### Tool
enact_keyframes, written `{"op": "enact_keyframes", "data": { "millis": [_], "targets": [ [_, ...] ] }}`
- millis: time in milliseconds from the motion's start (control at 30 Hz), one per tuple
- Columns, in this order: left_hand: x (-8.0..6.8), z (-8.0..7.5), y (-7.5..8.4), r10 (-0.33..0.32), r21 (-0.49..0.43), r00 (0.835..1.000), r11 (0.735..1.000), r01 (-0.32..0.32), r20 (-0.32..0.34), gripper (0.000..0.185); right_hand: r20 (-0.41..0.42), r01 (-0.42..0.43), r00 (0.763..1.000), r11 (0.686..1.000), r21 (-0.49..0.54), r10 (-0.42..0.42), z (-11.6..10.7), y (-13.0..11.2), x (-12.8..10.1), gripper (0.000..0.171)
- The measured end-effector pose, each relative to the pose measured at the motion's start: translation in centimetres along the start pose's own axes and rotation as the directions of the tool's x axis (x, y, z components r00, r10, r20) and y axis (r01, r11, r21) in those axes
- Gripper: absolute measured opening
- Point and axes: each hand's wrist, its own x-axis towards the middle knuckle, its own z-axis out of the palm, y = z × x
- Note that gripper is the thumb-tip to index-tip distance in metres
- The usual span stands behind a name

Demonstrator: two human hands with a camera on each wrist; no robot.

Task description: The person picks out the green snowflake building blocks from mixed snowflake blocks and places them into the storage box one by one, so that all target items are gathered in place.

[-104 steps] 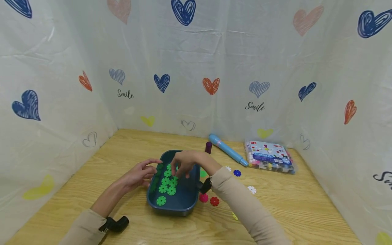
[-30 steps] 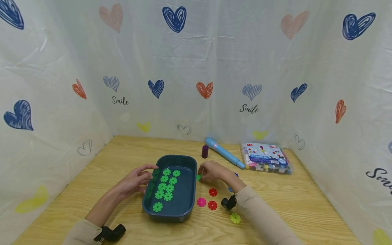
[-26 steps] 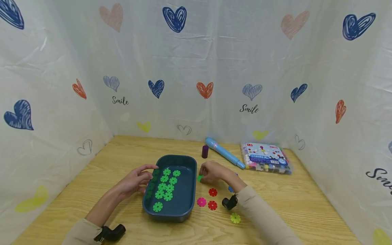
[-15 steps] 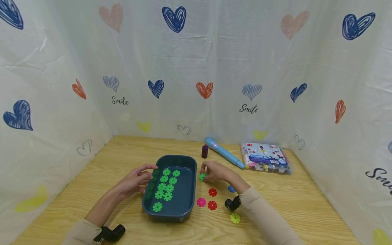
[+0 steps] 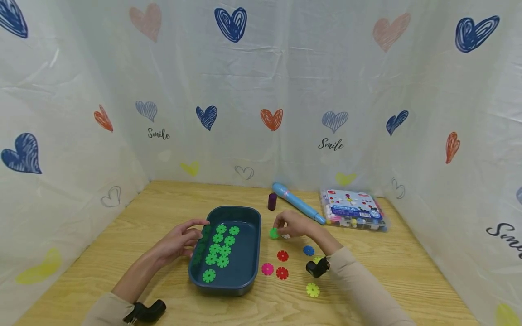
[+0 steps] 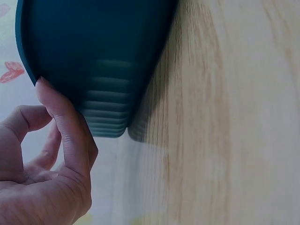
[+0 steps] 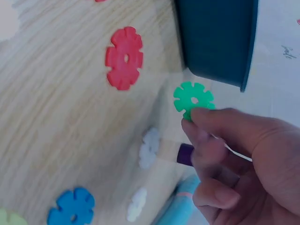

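Note:
My right hand (image 5: 294,223) pinches a green notched plastic disc (image 7: 194,97) between thumb and fingers, held above the table to the right of a dark blue bin. Inside this bin (image 5: 248,271) several green discs (image 5: 215,249) of the same kind lie flat, toward its left side. My left hand (image 5: 181,240) is at the bin's far left; in the left wrist view its index fingertip (image 6: 43,86) rests against the rim, the other fingers loosely bent. A white disc (image 7: 149,148) lies below the right hand, partly covered by it in the head view.
Right of the bin lie red (image 5: 282,256), pink (image 5: 267,269), blue (image 5: 308,250) and yellow discs (image 5: 312,290). Farther back stand a purple cylinder (image 5: 272,202), a light blue tube (image 5: 299,203) and a clear box of colourful parts (image 5: 355,210). A heart-printed curtain (image 5: 302,149) surrounds the table.
Earlier my right hand was inside the bin. It then took a green disc beside the bin's right wall and has moved right with it, baring the blue disc. The left hand stays put.

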Motion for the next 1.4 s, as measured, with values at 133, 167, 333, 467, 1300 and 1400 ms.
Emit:
{"op": "enact_keyframes", "data": {
  "millis": [133,167,333,467,1300,1400],
  "targets": [
    [0.0,0.0,-0.1,0.002,-0.005,1.0,1.0,-0.002,0.003,0.047,0.019,-0.014,1.0,0.999,0.053,0.013,-0.7,-0.4,-0.6,0.008],
    [0.0,0.0,-0.1,0.003,-0.006,1.0,1.0,-0.002,0.004,0.047,0.016,-0.013,1.0,0.998,0.062,0.012,-0.9,-0.5,-0.7,0.008],
    [0.2,0.1,-0.1,-0.002,-0.014,1.0,1.0,0.002,0.001,0.047,-0.016,0.039,0.999,0.999,0.023,-0.039,-1.4,-0.8,-0.8,0.008],
    [0.3,0.1,0.0,-0.002,-0.025,1.0,1.0,0.002,0.007,0.045,-0.027,0.107,0.994,0.994,-0.018,-0.107,-2.2,-1.3,-0.6,0.014],
    [0.2,0.1,0.2,0.006,-0.042,1.0,0.999,-0.005,0.03,0.05,0.146,0.202,0.97,0.978,-0.044,-0.194,-3.1,-8.7,2.8,0.023],
    [0.3,0.1,0.2,0.005,-0.035,1.0,0.999,-0.004,0.03,0.05,0.169,0.2,0.967,0.978,-0.058,-0.188,-2.6,-9.4,3.4,0.022]
  ]
}}
